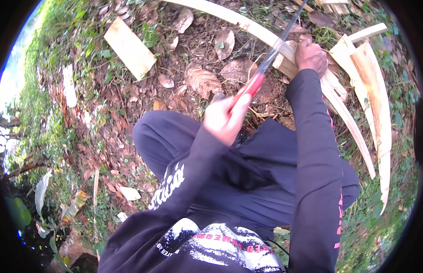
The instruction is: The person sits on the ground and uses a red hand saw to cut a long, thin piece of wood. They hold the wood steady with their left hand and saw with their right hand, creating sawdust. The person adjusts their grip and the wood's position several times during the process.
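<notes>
In my left hand [227, 116] is the red handle of a long, narrow blade [268, 61]; blur hides whether its edge is toothed. The blade lies across a long, pale wooden strip [229, 17] that runs from the top edge toward the lower right. My right hand [311, 58] is closed over the strip just right of the blade, pressing down by a wooden block [285, 65]. The fingers' undersides are hidden.
Two long, curved wood slabs [379, 104] lie at the right. A flat board [129, 48] rests at the upper left on leaf-strewn ground, with a smaller pale piece [69, 85] beyond it. My bent legs [261, 182] are below my hands. Green plants line the left side.
</notes>
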A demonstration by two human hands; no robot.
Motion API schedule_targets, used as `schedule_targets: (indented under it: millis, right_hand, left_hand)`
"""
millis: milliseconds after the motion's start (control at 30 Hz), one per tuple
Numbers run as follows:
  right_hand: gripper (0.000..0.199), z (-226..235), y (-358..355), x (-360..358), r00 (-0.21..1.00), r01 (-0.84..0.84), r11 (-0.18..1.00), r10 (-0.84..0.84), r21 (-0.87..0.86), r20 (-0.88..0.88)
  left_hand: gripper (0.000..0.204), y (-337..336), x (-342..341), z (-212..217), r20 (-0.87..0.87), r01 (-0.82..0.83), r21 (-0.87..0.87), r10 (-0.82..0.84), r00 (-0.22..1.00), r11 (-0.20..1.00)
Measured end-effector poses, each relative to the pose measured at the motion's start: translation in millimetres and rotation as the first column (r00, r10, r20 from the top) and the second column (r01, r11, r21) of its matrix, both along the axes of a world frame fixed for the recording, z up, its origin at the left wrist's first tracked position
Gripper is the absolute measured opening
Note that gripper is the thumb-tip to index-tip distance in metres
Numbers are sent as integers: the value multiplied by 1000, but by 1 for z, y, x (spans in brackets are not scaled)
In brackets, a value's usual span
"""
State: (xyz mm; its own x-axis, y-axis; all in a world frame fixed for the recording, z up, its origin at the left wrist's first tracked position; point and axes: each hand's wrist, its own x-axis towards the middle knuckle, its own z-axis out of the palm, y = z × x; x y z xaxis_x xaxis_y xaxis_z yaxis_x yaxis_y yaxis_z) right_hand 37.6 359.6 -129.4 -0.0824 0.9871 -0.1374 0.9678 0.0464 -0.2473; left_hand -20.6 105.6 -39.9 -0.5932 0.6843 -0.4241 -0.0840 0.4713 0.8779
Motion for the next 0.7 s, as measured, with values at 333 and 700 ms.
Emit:
schedule_targets:
  millis: [333, 700]
  right_hand:
    - [51, 0, -8, -9, 999, -48, 994, 47, -102, -18]
    - [47, 3, -8, -6, 991, -84, 996, 79, -38, -109]
  left_hand:
    - [44, 73, -22, -22, -190, 95, 54, -83, 978, 994]
    - [45, 82, -20, -25, -142, 48, 19, -45, 989, 999]
